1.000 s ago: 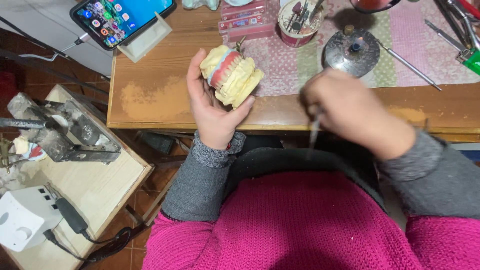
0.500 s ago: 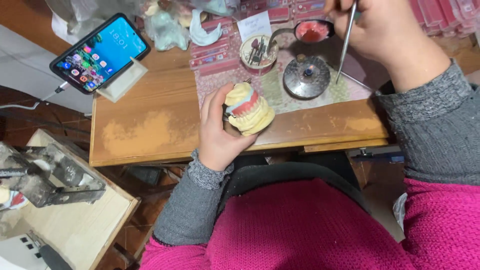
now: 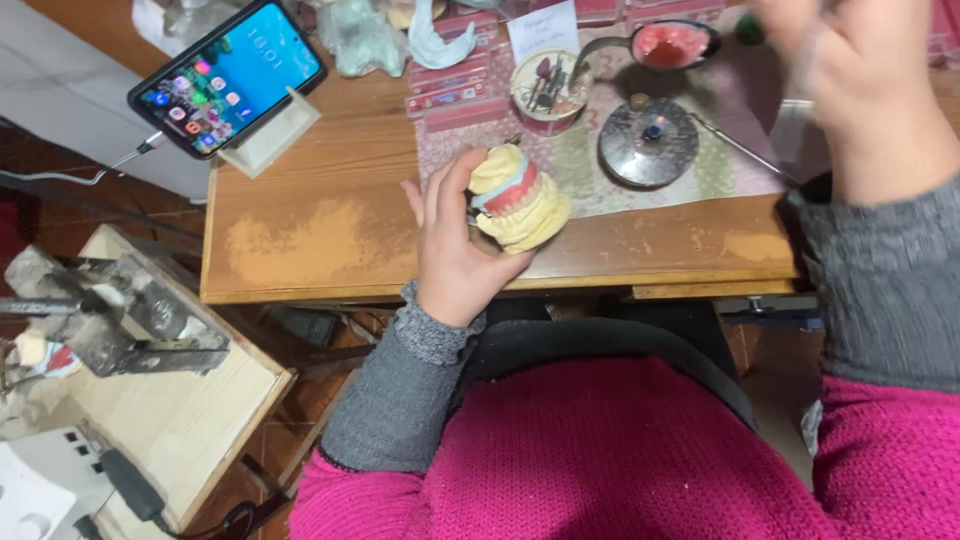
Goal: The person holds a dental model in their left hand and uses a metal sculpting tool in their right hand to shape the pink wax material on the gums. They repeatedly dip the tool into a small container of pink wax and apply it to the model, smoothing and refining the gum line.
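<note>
**Plaster dental model held over the near edge of the worktop**

The left hand holds a yellow plaster dental model, two stone halves stacked with a band of pink and pale blue wax between them. Its grip is clamped on the model from the left side and from below, thumb and fingers wrapped around the lower half. The model sits just above the near edge of the wooden worktop, at the near rim of a patterned cloth mat.

The right hand is raised at the far right and blurred. Its fingers are curled, apparently around a thin tool, but I cannot tell for certain what the grip holds.

The model looks dense and stiff for its size, with a dry, chalky surface that should not slip; the stone would likely chip if knocked, and the wax band is soft and would mark under pressure. The stone bases look like the safe places to hold.

On the mat stand a round metal lid, a small cup of burs and a spoon of pink material. A phone leans on a stand at the far left. Lower left, a side table carries a metal vise.
</note>
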